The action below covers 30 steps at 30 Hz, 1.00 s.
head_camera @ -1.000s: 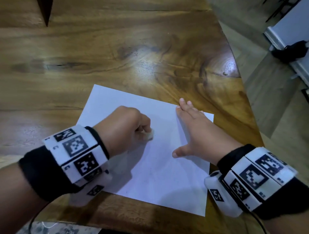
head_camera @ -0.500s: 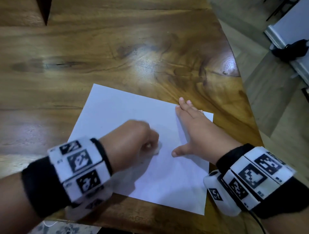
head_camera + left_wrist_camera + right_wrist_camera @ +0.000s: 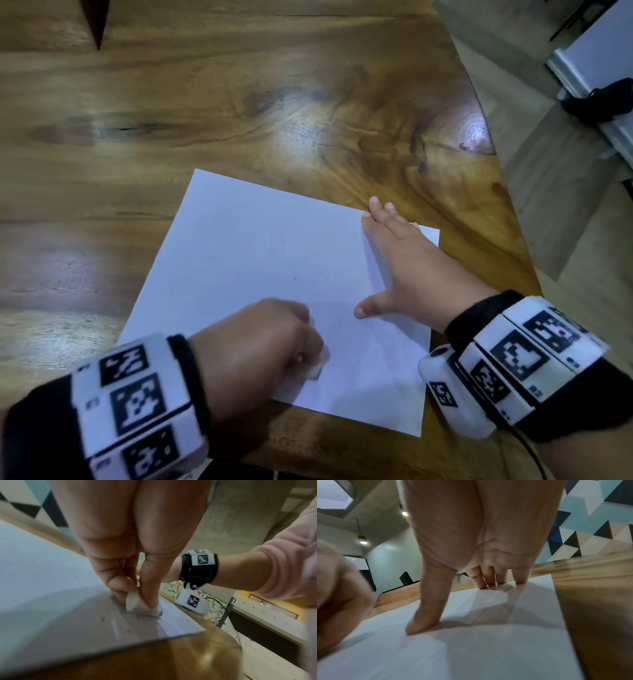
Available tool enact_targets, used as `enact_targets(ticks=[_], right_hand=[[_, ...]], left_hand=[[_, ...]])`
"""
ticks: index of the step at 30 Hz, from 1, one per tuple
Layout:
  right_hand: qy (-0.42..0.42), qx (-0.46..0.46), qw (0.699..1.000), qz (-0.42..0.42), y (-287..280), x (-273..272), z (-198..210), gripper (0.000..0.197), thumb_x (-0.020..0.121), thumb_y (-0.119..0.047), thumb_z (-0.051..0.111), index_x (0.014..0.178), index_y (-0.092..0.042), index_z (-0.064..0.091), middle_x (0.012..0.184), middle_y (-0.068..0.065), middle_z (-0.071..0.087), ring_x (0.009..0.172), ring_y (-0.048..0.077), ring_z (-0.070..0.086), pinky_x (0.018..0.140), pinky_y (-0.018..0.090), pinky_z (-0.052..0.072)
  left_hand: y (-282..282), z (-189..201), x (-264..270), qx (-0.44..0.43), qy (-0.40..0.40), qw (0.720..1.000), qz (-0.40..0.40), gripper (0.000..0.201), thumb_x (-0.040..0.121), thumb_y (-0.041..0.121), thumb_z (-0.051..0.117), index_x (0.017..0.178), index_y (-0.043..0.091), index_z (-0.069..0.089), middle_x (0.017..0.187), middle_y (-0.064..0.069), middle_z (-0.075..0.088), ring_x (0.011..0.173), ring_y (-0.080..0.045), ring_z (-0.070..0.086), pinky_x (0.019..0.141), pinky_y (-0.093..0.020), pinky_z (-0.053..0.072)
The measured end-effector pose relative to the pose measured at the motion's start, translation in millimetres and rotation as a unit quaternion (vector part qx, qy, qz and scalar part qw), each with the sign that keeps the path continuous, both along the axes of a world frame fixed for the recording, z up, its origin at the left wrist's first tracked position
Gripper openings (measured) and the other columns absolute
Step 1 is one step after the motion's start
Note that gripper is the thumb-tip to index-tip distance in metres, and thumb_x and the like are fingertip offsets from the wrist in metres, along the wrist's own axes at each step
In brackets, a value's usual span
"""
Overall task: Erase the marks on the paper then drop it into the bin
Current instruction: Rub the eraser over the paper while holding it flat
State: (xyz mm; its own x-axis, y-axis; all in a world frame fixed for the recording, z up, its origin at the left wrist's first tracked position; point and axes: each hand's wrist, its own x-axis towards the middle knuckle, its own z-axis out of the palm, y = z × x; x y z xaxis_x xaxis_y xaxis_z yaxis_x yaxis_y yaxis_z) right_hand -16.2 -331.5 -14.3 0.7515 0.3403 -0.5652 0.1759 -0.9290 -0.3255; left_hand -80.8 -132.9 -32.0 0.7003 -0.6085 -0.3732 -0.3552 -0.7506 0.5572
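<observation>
A white sheet of paper lies flat on the wooden table. My left hand pinches a small white eraser and holds it down on the near part of the sheet. In the left wrist view the eraser has grey smudges on its tip and touches the paper, with faint specks beside it. My right hand lies flat on the sheet's right side, fingers straight and thumb spread. The right wrist view shows its fingertips pressing the paper. No bin is in view.
The table's right edge curves close to my right hand, with floor beyond it. A dark object lies on the floor by a white wall at the far right. A dark wedge shows at the table's far left.
My left hand has slid the eraser toward me and to the right across the sheet, from its middle to its near part. The right hand has stayed in place on the paper.
</observation>
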Motion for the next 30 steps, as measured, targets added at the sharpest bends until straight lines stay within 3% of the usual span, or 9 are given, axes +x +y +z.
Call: enact_targets(ticks=[2, 5, 9, 12, 16, 19, 25, 27, 30], right_hand=[[-0.003, 0.000, 1.000, 0.001, 0.0, 0.0, -0.6, 0.120, 0.066, -0.041, 0.078, 0.148, -0.016, -0.006, 0.154, -0.005, -0.024, 0.142, 0.009, -0.019, 0.118, 0.029, -0.005], [-0.004, -0.002, 1.000, 0.002, 0.1, -0.3, -1.4, 0.120, 0.066, -0.041, 0.078, 0.148, -0.015, -0.006, 0.155, -0.004, -0.023, 0.142, 0.010, -0.019, 0.118, 0.029, -0.004], [-0.003, -0.002, 1.000, 0.005, 0.1, -0.9, 0.0, 0.119, 0.067, -0.041, 0.077, 0.148, -0.016, -0.006, 0.155, -0.004, -0.023, 0.143, 0.010, -0.019, 0.118, 0.029, -0.005], [0.000, -0.001, 1.000, 0.003, -0.1, -1.1, 1.0, 0.118, 0.068, -0.041, 0.076, 0.147, -0.016, -0.007, 0.154, -0.005, -0.024, 0.142, 0.009, -0.020, 0.117, 0.028, -0.005], [-0.002, 0.000, 1.000, 0.004, 0.2, -1.1, 0.5, 0.118, 0.068, -0.041, 0.077, 0.148, -0.016, -0.007, 0.154, -0.004, -0.024, 0.142, 0.010, -0.020, 0.117, 0.028, -0.006], [0.000, -0.002, 1.000, 0.003, 0.3, -1.4, 0.4, 0.119, 0.068, -0.041, 0.077, 0.148, -0.015, -0.007, 0.154, -0.004, -0.024, 0.142, 0.009, -0.020, 0.117, 0.028, -0.006], [-0.001, 0.001, 1.000, 0.000, 0.0, -0.8, -0.5, 0.120, 0.067, -0.042, 0.077, 0.148, -0.016, -0.007, 0.154, -0.005, -0.024, 0.142, 0.009, -0.020, 0.117, 0.027, -0.006], [-0.002, 0.004, 1.000, 0.000, -0.3, -1.3, -0.3, 0.119, 0.067, -0.041, 0.078, 0.148, -0.016, -0.007, 0.154, -0.005, -0.024, 0.142, 0.009, -0.020, 0.116, 0.027, -0.006], [-0.002, 0.005, 1.000, -0.001, -0.3, -1.2, -0.8, 0.119, 0.067, -0.041, 0.078, 0.148, -0.016, -0.006, 0.154, -0.005, -0.024, 0.142, 0.008, -0.020, 0.117, 0.028, -0.006]], left_hand=[[4.2, -4.3, -8.8, -0.023, 0.028, 0.999, 0.002, 0.020, 0.067, 0.017, 0.063, 0.084, 0.007, 0.062, 0.065, 0.007, 0.058, 0.069, -0.014, 0.057, 0.076, -0.033, 0.054], [-9.2, 9.6, 14.7, -0.088, 0.014, 0.996, 0.032, 0.008, 0.070, 0.015, 0.061, 0.073, 0.018, 0.067, 0.067, 0.013, 0.048, 0.059, -0.003, 0.051, 0.059, -0.017, 0.043], [-14.9, 14.6, 23.4, -0.043, 0.006, 0.999, 0.012, 0.005, 0.075, 0.020, 0.062, 0.072, 0.020, 0.067, 0.071, 0.008, 0.048, 0.063, -0.011, 0.053, 0.058, -0.019, 0.041], [-5.8, 11.1, 4.3, -0.042, 0.073, 0.996, 0.012, 0.012, 0.072, 0.015, 0.065, 0.074, 0.026, 0.061, 0.068, 0.016, 0.041, 0.063, 0.004, 0.049, 0.056, -0.002, 0.031], [-7.8, 12.3, 13.5, -0.053, 0.065, 0.996, 0.018, 0.017, 0.076, 0.028, 0.049, 0.070, 0.025, 0.064, 0.067, 0.014, 0.041, 0.062, -0.002, 0.049, 0.057, -0.006, 0.034], [-20.0, 12.3, 23.8, -0.049, -0.017, 0.999, 0.017, 0.019, 0.076, 0.029, 0.050, 0.067, 0.019, 0.064, 0.066, 0.009, 0.043, 0.059, -0.012, 0.050, 0.057, -0.023, 0.040], [-11.5, 1.7, 3.3, -0.080, 0.036, 0.996, 0.004, 0.014, 0.079, 0.017, 0.062, 0.090, 0.022, 0.068, 0.069, 0.022, 0.040, 0.064, 0.000, 0.043, 0.054, -0.001, 0.027], [-11.2, 4.1, 11.4, -0.065, 0.033, 0.997, 0.013, 0.010, 0.079, 0.022, 0.060, 0.083, 0.022, 0.070, 0.070, 0.017, 0.043, 0.066, -0.002, 0.046, 0.057, -0.003, 0.029], [-15.9, 5.0, 17.4, -0.058, 0.004, 0.998, 0.014, 0.011, 0.077, 0.026, 0.058, 0.073, 0.020, 0.068, 0.072, 0.006, 0.050, 0.063, -0.012, 0.054, 0.057, -0.019, 0.040]])
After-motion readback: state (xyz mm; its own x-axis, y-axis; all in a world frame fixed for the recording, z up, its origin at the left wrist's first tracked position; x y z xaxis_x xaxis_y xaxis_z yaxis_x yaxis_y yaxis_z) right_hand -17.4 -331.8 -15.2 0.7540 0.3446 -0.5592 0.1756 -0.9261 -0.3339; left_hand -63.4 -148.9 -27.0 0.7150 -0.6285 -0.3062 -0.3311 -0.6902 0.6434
